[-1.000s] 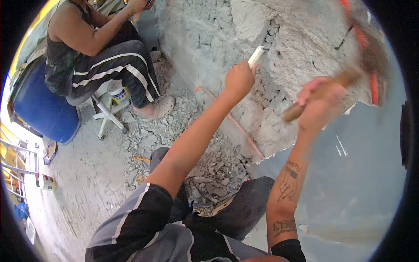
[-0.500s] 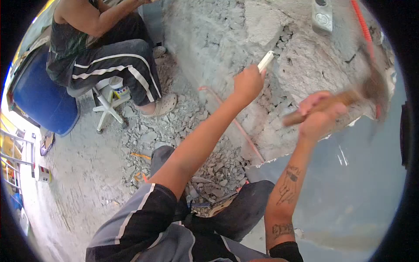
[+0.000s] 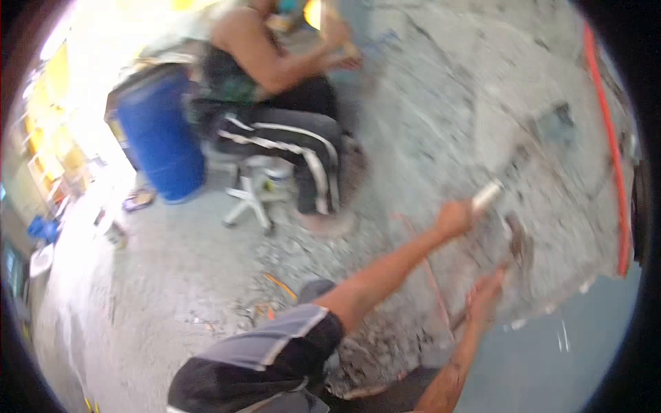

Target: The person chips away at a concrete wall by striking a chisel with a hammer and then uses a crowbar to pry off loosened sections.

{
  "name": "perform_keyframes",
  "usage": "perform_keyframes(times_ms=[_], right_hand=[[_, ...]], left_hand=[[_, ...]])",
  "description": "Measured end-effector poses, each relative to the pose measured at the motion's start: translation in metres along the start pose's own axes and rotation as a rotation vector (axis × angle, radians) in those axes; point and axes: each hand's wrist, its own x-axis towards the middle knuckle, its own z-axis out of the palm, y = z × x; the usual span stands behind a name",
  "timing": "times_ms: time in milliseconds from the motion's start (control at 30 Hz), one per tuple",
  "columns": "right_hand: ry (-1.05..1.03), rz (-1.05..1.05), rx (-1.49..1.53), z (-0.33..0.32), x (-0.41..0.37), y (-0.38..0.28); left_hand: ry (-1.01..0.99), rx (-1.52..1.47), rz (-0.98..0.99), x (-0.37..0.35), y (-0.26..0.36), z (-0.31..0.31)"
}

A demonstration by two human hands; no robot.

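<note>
Right of center, the left hand [image 3: 454, 219] has its fingers wrapped around a pale tool [image 3: 487, 196], the right hand [image 3: 485, 296] around a blurred hammer [image 3: 520, 244], before a rough grey wall [image 3: 441, 103]. A red pipe [image 3: 609, 151] runs near its right edge. Rubble [image 3: 296, 255] and a seated person [image 3: 272, 103] give way to open floor [image 3: 158, 289] lower left.

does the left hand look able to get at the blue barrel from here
Probably not: the left hand is closed round the white tool at the wall, and the seated person is between it and the blue barrel, which looks well out of reach.
</note>
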Motion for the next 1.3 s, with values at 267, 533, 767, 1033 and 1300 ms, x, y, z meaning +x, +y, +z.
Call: perform_keyframes(times_ms=[267, 533, 767, 1033, 1300], right_hand=[[-0.178, -0.125, 0.178, 0.013, -0.056, 0.019], [-0.013, 0.014, 0.115, 0.008, -0.058, 0.006], [0.048, 0.247, 0.155, -0.005, -0.061, -0.004], [0.096, 0.241, 0.201, -0.006, -0.06, -0.009], [-0.031, 0.104, 0.146, -0.01, -0.063, 0.001]], left_hand=[[-0.164, 0.219, 0.231, 0.018, -0.004, -0.063], [-0.213, 0.212, -0.006, 0.0, 0.04, -0.052], [-0.027, -0.057, -0.202, -0.006, 0.045, 0.003], [0.0, 0.112, 0.094, 0.008, 0.003, 0.001], [-0.208, 0.061, -0.057, 0.0, 0.029, -0.039]])
